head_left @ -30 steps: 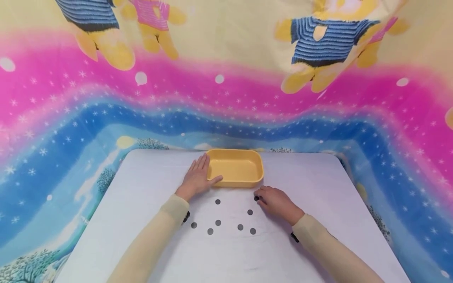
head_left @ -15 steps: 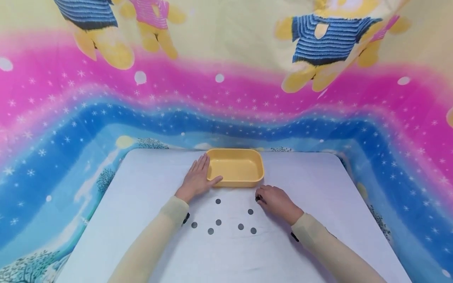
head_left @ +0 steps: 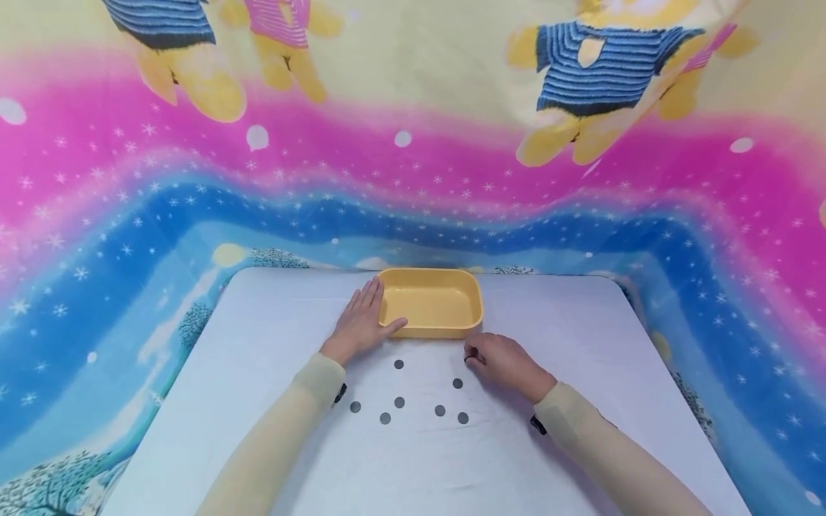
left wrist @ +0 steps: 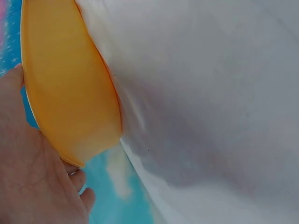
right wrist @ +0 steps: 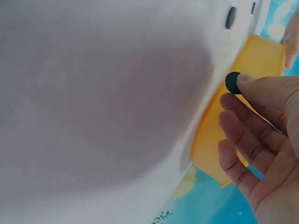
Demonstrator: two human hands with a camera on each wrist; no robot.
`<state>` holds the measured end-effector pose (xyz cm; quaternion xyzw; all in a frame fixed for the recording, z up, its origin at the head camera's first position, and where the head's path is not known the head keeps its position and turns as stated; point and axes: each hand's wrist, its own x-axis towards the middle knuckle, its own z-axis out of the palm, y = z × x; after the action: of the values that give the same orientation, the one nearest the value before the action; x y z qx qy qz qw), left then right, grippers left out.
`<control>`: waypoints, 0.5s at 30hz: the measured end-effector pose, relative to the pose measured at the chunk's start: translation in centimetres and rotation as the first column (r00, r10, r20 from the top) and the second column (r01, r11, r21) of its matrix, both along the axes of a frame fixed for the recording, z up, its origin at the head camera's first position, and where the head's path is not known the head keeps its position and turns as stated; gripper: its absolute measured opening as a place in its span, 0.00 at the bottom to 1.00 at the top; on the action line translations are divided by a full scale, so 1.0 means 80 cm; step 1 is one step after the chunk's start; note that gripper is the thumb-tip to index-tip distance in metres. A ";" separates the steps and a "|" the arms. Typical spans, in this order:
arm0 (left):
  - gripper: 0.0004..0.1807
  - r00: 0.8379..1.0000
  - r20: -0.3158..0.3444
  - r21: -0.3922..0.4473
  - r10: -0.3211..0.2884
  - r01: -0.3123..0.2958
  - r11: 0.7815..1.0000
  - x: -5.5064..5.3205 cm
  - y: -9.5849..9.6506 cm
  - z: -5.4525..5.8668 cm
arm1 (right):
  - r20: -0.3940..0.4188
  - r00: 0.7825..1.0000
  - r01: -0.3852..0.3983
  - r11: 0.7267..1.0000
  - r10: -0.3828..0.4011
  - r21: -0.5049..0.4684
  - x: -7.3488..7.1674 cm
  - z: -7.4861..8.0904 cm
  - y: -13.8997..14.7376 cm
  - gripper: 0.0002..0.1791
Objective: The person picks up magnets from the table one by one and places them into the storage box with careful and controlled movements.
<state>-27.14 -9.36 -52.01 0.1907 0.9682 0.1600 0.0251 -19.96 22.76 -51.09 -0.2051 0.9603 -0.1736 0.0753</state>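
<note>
A yellow rectangular box [head_left: 431, 332], without a lid, stands at the table's far edge; nothing shows inside it. My left hand [head_left: 358, 327] rests against its left end, fingers straight along the side and thumb at the front rim. Just off the box's front right corner, my right hand [head_left: 506, 360] pinches a small dark round disc [right wrist: 232, 83] between thumb and index finger. In the right wrist view the other fingers are loosely bent below the disc. Several similar grey discs lie flat and spread out between my arms, such as one disc [head_left: 399, 364] and another disc [head_left: 457, 383].
A white cloth covers the table [head_left: 413, 473], with slight wrinkles at the front. Close behind and beside it hangs a printed curtain [head_left: 413, 179] with bears and snowflakes. The box sits against the far edge, near the curtain.
The right hand stays near the box's corner; the disc in its fingers has turned and now shows as a thin edge in the head view. The left hand, box and loose discs hold their places.
</note>
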 end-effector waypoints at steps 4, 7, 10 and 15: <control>0.61 1.000 0.012 -0.006 -0.003 0.003 1.000 -0.001 -0.001 0.000 | -0.022 0.999 -0.026 0.998 0.025 -0.061 -0.003 0.013 0.000 0.07; 0.61 1.000 0.014 -0.003 -0.002 0.002 1.000 -0.002 -0.001 -0.002 | -0.069 0.997 -0.053 0.992 0.046 -0.117 -0.006 0.023 0.002 0.06; 0.61 1.000 0.015 -0.006 0.001 -0.001 1.000 -0.001 0.000 -0.004 | -0.109 0.993 -0.071 0.984 0.053 -0.164 -0.011 0.029 0.004 0.05; 0.61 1.000 0.008 0.002 0.003 -0.003 1.000 0.001 0.000 -0.001 | -0.142 0.989 -0.075 0.967 0.040 -0.245 -0.021 0.035 0.004 0.05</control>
<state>-27.03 -9.38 -52.10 0.1886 0.9683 0.1616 0.0285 -21.65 23.05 -48.29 -0.2521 0.9274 -0.2762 -0.0115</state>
